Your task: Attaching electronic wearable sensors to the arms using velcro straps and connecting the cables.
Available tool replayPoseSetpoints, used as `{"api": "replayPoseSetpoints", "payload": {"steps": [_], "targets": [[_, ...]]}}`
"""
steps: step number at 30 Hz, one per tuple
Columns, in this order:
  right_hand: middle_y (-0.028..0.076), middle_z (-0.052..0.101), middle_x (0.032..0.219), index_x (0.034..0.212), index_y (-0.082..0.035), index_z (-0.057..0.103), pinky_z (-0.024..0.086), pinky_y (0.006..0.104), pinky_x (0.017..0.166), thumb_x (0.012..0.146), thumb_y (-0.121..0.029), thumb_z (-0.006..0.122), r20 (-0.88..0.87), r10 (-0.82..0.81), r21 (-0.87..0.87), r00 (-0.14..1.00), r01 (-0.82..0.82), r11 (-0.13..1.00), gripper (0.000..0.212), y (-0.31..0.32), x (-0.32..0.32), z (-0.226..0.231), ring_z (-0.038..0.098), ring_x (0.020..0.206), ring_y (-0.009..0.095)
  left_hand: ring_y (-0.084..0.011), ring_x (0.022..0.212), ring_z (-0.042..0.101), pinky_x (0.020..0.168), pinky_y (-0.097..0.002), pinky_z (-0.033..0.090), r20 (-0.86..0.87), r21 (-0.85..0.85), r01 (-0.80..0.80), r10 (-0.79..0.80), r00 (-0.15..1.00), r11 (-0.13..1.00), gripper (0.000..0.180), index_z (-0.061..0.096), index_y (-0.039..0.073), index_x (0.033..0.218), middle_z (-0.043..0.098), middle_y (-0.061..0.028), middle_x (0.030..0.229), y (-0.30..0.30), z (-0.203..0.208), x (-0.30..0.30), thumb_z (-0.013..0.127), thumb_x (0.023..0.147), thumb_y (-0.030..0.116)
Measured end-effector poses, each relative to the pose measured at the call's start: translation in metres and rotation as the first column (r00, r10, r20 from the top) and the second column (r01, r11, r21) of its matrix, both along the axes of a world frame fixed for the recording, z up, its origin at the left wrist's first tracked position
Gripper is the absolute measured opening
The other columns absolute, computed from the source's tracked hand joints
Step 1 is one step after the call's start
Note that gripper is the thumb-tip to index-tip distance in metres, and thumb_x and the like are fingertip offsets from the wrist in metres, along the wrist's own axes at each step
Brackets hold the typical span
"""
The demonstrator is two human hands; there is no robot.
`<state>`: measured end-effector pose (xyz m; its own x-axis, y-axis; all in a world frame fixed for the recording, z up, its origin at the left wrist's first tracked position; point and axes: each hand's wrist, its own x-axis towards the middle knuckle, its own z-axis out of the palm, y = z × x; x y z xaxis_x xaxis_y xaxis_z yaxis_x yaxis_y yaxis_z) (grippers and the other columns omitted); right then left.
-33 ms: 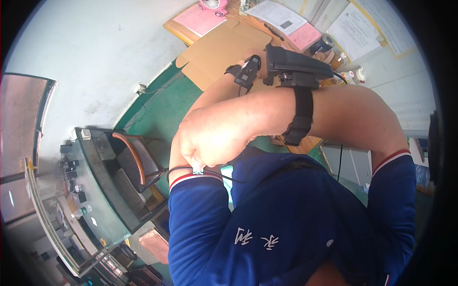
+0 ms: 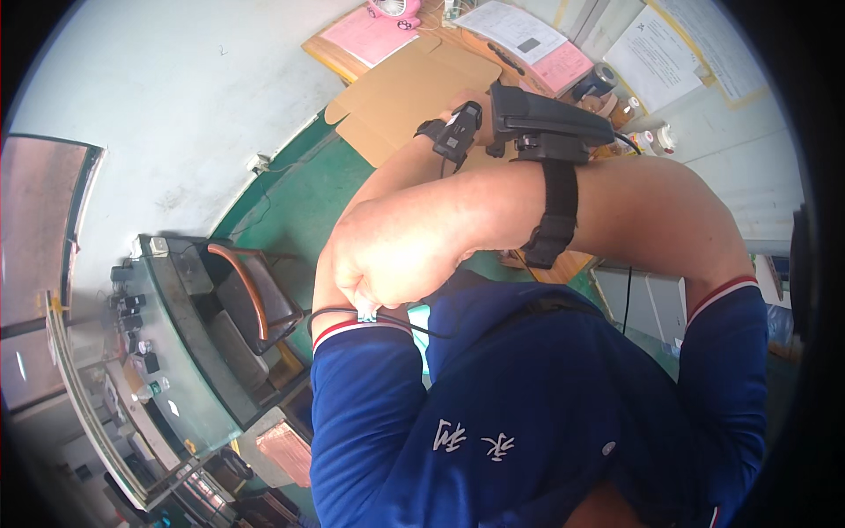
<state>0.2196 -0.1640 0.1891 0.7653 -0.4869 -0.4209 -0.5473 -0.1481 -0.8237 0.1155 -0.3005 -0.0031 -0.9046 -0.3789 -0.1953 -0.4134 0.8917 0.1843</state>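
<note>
My right arm bends across my chest, and my right hand (image 2: 396,260) is closed in a pinch at my left sleeve. Between its fingertips is a small white-and-teal clip-like piece (image 2: 366,314), partly covered by the fingers. A black cable (image 2: 330,311) runs past this piece along the red-and-white cuff of the blue sleeve (image 2: 365,370). My left arm reaches forward, and my left hand (image 2: 480,106) is mostly hidden behind a black box (image 2: 550,119) strapped to my right forearm. A smaller black device (image 2: 458,132) sits on my left wrist.
Flat brown cardboard (image 2: 396,92) lies at the edge of a wooden desk with papers (image 2: 510,31) and a pink fan (image 2: 396,11). Bottles (image 2: 651,141) stand at the right. To the left are a wooden-armed chair (image 2: 255,295) and a glass-topped table (image 2: 189,387).
</note>
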Motion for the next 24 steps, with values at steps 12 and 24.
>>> {"api": "replayPoseSetpoints", "payload": {"steps": [12, 24], "targets": [[0.006, 0.07, 0.079, 0.095, -0.001, 0.074, 0.049, 0.0357, 0.061, 0.098, -0.018, 0.064, 0.105, 0.019, 0.273, 0.994, -0.047, 0.961, 0.02, -0.004, -0.027, 0.008, 0.064, 0.071, 0.018, -0.0315, 0.099, 0.074, 0.085, -0.0408, 0.059, 0.125, 0.004, 0.086, -0.086, 0.988, 0.996, 0.022, 0.077, 0.008, 0.106, 0.076, -0.0157, 0.108, 0.005, 0.014, 0.0, 0.065, 0.089, 0.017], [0.015, 0.074, 0.085, 0.093, 0.001, 0.075, 0.053, 0.0426, 0.072, 0.093, -0.011, 0.064, 0.19, -0.056, -0.025, 0.98, 0.062, 0.998, 0.016, 0.021, -0.037, 0.038, 0.07, 0.079, 0.029, -0.0311, 0.106, 0.073, 0.089, -0.042, 0.059, 0.201, -0.054, 0.162, -0.148, 0.968, 0.985, 0.025, 0.078, 0.008, 0.109, 0.075, -0.0163, 0.116, 0.005, 0.021, 0.005, 0.061, 0.091, 0.013]]}}
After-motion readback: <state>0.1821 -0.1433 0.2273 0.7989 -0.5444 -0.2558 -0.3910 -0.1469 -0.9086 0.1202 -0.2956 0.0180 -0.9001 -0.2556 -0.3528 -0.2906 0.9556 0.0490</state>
